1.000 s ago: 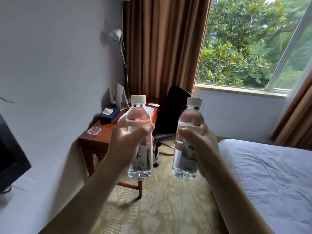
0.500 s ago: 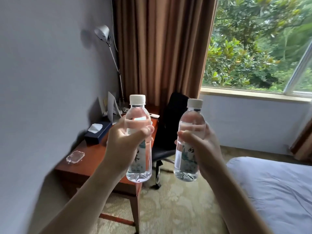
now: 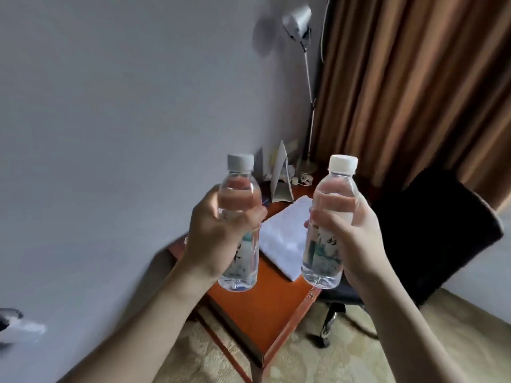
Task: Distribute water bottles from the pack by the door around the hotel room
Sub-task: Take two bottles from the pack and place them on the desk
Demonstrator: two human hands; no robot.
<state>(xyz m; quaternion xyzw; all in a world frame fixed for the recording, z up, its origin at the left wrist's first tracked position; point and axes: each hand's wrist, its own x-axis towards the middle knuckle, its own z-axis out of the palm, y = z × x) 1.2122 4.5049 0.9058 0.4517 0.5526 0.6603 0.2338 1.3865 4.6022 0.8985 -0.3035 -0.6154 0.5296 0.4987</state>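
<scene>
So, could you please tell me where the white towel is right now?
The towel lies flat on the wooden desk, showing in the head view between the two held bottles, in front of the folded card and left of the black chair.

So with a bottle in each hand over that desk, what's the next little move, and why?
Probably lower the left hand and stand its bottle on the bare desk beside the white towel. Both capped bottles are held upright just above the desk, so it looks like the nearest drop-off.
</scene>
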